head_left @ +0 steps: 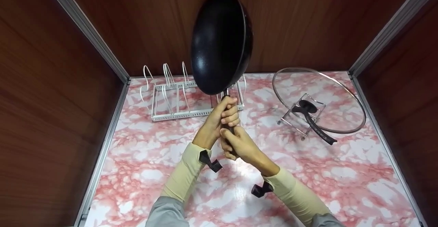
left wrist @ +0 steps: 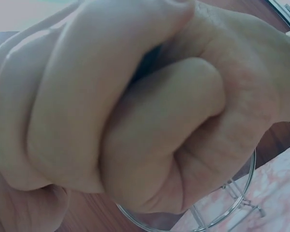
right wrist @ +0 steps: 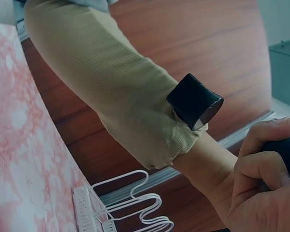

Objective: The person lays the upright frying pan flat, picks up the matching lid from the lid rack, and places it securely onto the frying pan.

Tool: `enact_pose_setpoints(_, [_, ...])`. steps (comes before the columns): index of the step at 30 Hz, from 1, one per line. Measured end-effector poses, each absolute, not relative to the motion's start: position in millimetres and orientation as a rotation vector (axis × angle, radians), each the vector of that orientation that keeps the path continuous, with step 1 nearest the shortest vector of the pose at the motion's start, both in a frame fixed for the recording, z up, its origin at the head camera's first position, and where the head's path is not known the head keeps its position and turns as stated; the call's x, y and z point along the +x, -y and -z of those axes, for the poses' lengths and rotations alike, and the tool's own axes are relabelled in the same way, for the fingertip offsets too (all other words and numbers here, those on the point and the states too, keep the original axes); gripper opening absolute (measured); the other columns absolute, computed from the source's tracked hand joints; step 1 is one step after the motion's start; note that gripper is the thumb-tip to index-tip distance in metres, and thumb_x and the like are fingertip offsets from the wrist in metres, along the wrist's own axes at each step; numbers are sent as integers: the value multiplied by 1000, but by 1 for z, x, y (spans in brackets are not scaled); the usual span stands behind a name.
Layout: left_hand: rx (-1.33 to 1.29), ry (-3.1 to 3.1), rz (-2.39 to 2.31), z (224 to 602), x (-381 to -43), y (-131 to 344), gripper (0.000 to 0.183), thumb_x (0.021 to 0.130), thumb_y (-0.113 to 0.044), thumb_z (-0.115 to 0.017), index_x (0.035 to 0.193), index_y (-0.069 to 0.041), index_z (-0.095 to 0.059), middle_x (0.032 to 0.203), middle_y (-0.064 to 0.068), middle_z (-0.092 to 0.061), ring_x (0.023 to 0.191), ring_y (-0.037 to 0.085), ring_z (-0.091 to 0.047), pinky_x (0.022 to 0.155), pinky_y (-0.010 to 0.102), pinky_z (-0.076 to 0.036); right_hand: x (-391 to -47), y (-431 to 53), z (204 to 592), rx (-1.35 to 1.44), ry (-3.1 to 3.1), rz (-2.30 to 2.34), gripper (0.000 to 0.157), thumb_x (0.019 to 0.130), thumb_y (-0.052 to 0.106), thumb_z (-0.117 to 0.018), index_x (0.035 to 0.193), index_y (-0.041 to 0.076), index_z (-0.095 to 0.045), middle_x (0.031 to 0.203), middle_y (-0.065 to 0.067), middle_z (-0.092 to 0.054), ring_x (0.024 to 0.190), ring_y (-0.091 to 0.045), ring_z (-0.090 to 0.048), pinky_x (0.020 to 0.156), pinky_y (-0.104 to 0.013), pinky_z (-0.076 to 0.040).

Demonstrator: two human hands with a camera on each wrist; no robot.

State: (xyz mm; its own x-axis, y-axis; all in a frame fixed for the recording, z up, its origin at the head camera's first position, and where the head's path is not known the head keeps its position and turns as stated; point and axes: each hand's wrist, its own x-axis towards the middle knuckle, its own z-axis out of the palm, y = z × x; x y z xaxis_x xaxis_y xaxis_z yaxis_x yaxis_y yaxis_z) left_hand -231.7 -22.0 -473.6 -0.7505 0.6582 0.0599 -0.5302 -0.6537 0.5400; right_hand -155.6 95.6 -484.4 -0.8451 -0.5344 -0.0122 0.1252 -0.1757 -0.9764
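Note:
A black wok [head_left: 219,45] is held up in front of the back wall, its hollow side turned to the left and its handle pointing down toward me. My left hand [head_left: 219,119] grips the handle close to the pan. Just below it, my right hand [head_left: 239,143] holds the lower part of the same handle. Fingers hide most of the handle; a dark sliver of it shows between the curled fingers of the left hand [left wrist: 135,116] in the left wrist view. The right wrist view has the left hand [right wrist: 261,188] wrapped round the dark handle [right wrist: 282,152].
Behind and left of the hands, a white wire rack [head_left: 181,114] stands on the pink marbled table [head_left: 154,186], partly covered by the wok. At right, a glass lid [head_left: 356,117] with a curved black handle [head_left: 318,129] leans on a small wire stand [head_left: 296,129]. Brown panels [head_left: 308,21] enclose the table.

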Motion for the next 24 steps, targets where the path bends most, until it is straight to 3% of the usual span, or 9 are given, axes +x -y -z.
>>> enact_pose_setpoints(9, [304,-872,-2385,472,-229,20,47,107,-14,-38,61,-24,-42,45,-17,-44,35,-4,-46,42,15,-39,-156,-97,485,-441,-1687,2035,42,109,17,-44,68,9,-44,54,5,-42,36,-7,-43,37,-22,-35])
enact_pose_setpoints(16, [223,-988,-2415,472,-227,19,34,105,-13,-46,72,-21,-42,46,-15,-40,35,-4,-44,41,16,-40,-156,-97,484,-389,-1706,1991,38,107,18,-48,70,8,-46,55,4,-43,38,-8,-45,37,-22,-37])
enact_pose_setpoints(24, [189,-1103,-2428,471,-225,20,32,104,-14,-49,73,-19,-42,47,-15,-39,35,-4,-42,42,16,-39,-156,-95,485,-409,-1683,1991,35,107,17,-49,73,8,-49,56,4,-46,39,-10,-48,39,-24,-41])
